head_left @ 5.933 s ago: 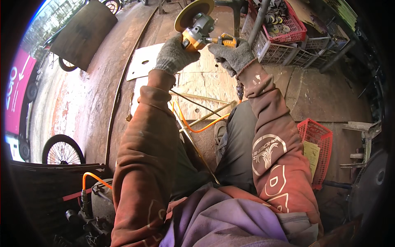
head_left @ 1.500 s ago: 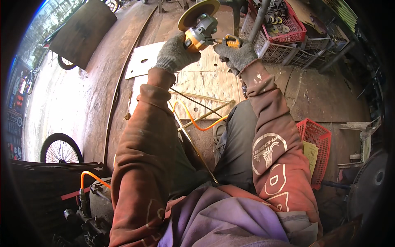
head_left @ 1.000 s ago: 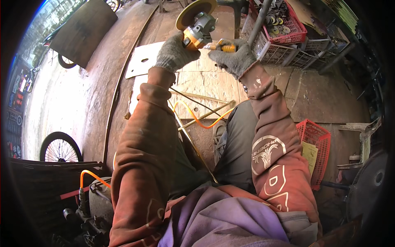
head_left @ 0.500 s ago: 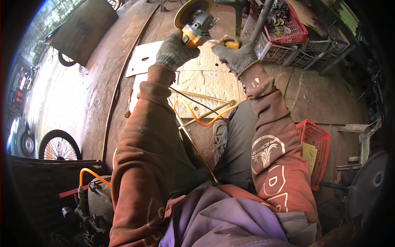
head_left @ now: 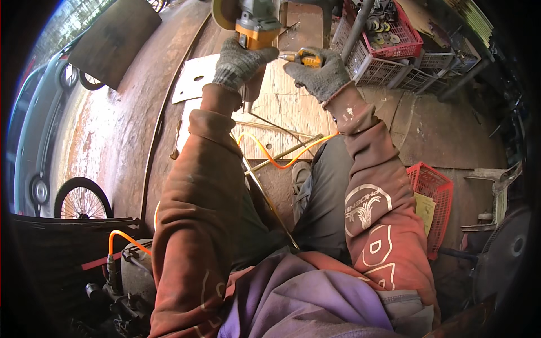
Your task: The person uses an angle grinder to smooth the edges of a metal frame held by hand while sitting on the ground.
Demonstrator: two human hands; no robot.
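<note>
A yellow and grey angle grinder (head_left: 256,36) is gripped in my gloved left hand (head_left: 236,62), held up at the top of the view. Its flat disc (head_left: 224,12) points up and left, partly cut off by the picture's edge. The fingers of my gloved right hand (head_left: 324,74) close round a yellow air blow gun (head_left: 310,57). The blow gun's thin nozzle points left at the grinder, close to my left thumb. An orange air hose (head_left: 276,164) runs up under my right forearm; where it joins is hidden.
Below my hands lies a wooden board (head_left: 287,115), with crossed metal rods (head_left: 255,179) nearer me. Red crates (head_left: 394,42) of discs stand at the far right; another red basket (head_left: 431,208) sits by my right elbow. A compressor (head_left: 138,270) is at lower left, near a bicycle wheel (head_left: 83,201).
My left hand has turned the grinder and raised it farther up, so its disc leaves the view. My right hand has shifted slightly left. A car has come farther into view at left.
</note>
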